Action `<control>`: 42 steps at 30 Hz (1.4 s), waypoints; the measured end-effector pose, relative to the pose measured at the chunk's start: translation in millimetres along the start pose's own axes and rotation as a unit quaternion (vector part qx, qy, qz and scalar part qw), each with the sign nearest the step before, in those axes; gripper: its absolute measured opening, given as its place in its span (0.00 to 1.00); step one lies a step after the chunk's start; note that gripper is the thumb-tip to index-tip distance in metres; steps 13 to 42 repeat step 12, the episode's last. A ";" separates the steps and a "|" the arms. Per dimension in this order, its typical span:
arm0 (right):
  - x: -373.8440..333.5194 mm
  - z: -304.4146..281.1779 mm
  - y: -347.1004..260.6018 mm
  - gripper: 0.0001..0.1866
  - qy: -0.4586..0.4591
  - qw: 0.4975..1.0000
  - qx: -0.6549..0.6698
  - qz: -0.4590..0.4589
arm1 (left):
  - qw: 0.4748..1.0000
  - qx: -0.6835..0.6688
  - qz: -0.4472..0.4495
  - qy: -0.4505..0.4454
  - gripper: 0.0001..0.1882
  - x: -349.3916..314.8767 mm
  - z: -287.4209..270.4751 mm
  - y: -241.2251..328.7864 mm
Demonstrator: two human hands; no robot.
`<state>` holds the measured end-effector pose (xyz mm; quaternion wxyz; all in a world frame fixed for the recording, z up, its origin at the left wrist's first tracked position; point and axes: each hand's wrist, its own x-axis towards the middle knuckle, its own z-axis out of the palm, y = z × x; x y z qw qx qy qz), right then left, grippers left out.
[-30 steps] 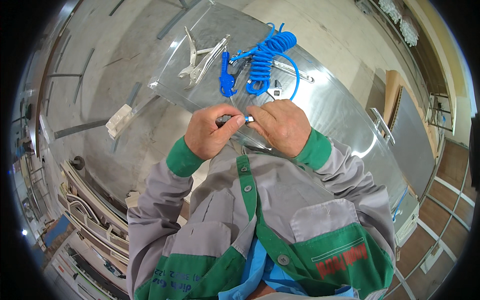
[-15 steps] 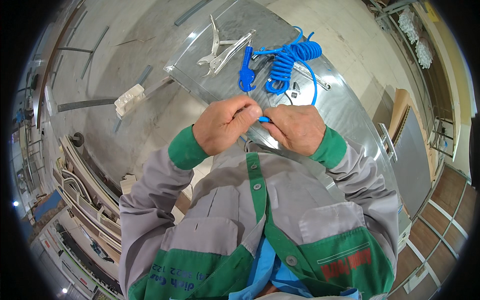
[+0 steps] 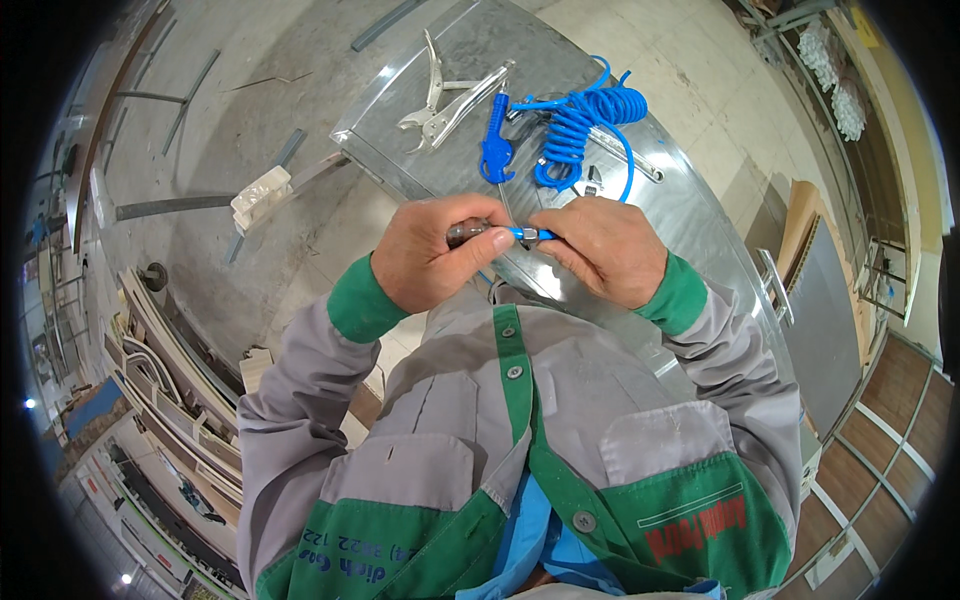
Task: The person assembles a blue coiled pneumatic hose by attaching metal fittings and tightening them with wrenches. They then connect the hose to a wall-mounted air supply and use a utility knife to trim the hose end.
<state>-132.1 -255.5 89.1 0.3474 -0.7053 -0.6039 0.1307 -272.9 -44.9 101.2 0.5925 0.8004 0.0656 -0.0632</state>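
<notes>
My left hand is closed around a small dark metal fitting. My right hand pinches the blue end of a thin hose that meets that fitting; the two hands touch in front of my chest. The hose belongs to a blue coiled air line lying on a shiny metal sheet just beyond my hands. A blue air blow gun lies beside the coil.
Silver locking pliers rest on the far left of the sheet. A small metal part lies by the coil. A white block and metal bars lie on the concrete floor to the left. Racks of profiles stand at lower left.
The view has tilted so the sheet and tools sit higher and further right. My hands stayed together on the fitting and hose end, fingers shifting slightly.
</notes>
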 end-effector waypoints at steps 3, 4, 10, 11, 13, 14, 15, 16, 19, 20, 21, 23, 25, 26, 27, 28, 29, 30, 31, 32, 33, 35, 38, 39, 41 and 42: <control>0.2 4.6 -2.7 0.12 0.016 1.000 -0.006 -0.018 | 1.000 -0.016 0.007 0.008 0.12 -3.2 -0.2 -0.2; 0.1 7.2 -4.8 0.12 0.010 1.000 0.000 -0.014 | 1.000 -0.020 0.018 0.010 0.12 -2.6 3.3 0.1; 1.5 14.0 -8.6 0.10 0.031 0.998 -0.054 -0.028 | 0.985 -0.144 -0.089 -0.020 0.15 -3.3 2.4 3.9; 1.2 14.3 -8.9 0.10 0.023 0.998 -0.055 -0.024 | 0.967 -0.214 -0.133 -0.030 0.16 -4.6 -0.5 5.5; 0.3 14.5 -9.7 0.09 0.012 0.998 -0.053 -0.017 | 0.968 -0.210 -0.137 -0.028 0.16 -5.2 -1.4 7.2; 0.3 14.5 -9.7 0.09 0.012 0.998 -0.053 -0.017 | 0.968 -0.210 -0.137 -0.028 0.16 -5.2 -1.4 7.2; 0.3 14.5 -9.7 0.09 0.012 0.998 -0.053 -0.017 | 0.968 -0.210 -0.137 -0.028 0.16 -5.2 -1.4 7.2; 0.3 14.5 -9.7 0.09 0.012 0.998 -0.053 -0.017 | 0.968 -0.210 -0.137 -0.028 0.16 -5.2 -1.4 7.2; 0.3 14.5 -9.7 0.09 0.012 0.998 -0.053 -0.017 | 0.968 -0.210 -0.137 -0.028 0.16 -5.2 -1.4 7.2; 0.3 14.5 -9.7 0.09 0.012 0.998 -0.053 -0.017 | 0.968 -0.210 -0.137 -0.028 0.16 -5.2 -1.4 7.2; 0.3 14.5 -9.7 0.09 0.012 0.998 -0.053 -0.017 | 0.968 -0.210 -0.137 -0.028 0.16 -5.2 -1.4 7.2; 0.3 14.5 -9.7 0.09 0.012 0.998 -0.053 -0.017 | 0.968 -0.210 -0.137 -0.028 0.16 -5.2 -1.4 7.2; 0.3 14.5 -9.7 0.09 0.012 0.998 -0.053 -0.017 | 0.968 -0.210 -0.137 -0.028 0.16 -5.2 -1.4 7.2; 0.3 14.5 -9.7 0.09 0.012 0.998 -0.053 -0.017 | 0.968 -0.210 -0.137 -0.028 0.16 -5.2 -1.4 7.2; 0.3 14.5 -9.7 0.09 0.012 0.998 -0.053 -0.017 | 0.968 -0.210 -0.137 -0.028 0.16 -5.2 -1.4 7.2; 0.3 14.5 -9.7 0.09 0.012 0.998 -0.053 -0.017 | 0.968 -0.210 -0.137 -0.028 0.16 -5.2 -1.4 7.2; 0.3 14.5 -9.7 0.09 0.012 0.998 -0.053 -0.017 | 0.968 -0.210 -0.137 -0.028 0.16 -5.2 -1.4 7.2; 0.3 14.5 -9.7 0.09 0.012 0.998 -0.053 -0.017 | 0.968 -0.210 -0.137 -0.028 0.16 -5.2 -1.4 7.2; 0.3 14.5 -9.7 0.09 0.012 0.998 -0.053 -0.017 | 0.968 -0.210 -0.137 -0.028 0.16 -5.2 -1.4 7.2; 0.3 14.5 -9.7 0.09 0.012 0.998 -0.053 -0.017 | 0.968 -0.210 -0.137 -0.028 0.16 -5.2 -1.4 7.2; 0.3 14.5 -9.7 0.09 0.012 0.998 -0.053 -0.017 | 0.968 -0.210 -0.137 -0.028 0.16 -5.2 -1.4 7.2; 0.3 14.5 -9.7 0.09 0.012 0.998 -0.053 -0.017 | 0.968 -0.210 -0.137 -0.028 0.16 -5.2 -1.4 7.2; 0.3 14.5 -9.7 0.09 0.012 0.998 -0.053 -0.017 | 0.968 -0.210 -0.137 -0.028 0.16 -5.2 -1.4 7.2; 0.3 14.5 -9.7 0.09 0.012 0.998 -0.053 -0.017 | 0.968 -0.210 -0.137 -0.028 0.16 -5.2 -1.4 7.2; 0.3 14.5 -9.7 0.09 0.012 0.998 -0.053 -0.017 | 0.968 -0.210 -0.137 -0.028 0.16 -5.2 -1.4 7.2; 0.3 14.5 -9.7 0.09 0.012 0.998 -0.053 -0.017 | 0.968 -0.210 -0.137 -0.028 0.16 -5.2 -1.4 7.2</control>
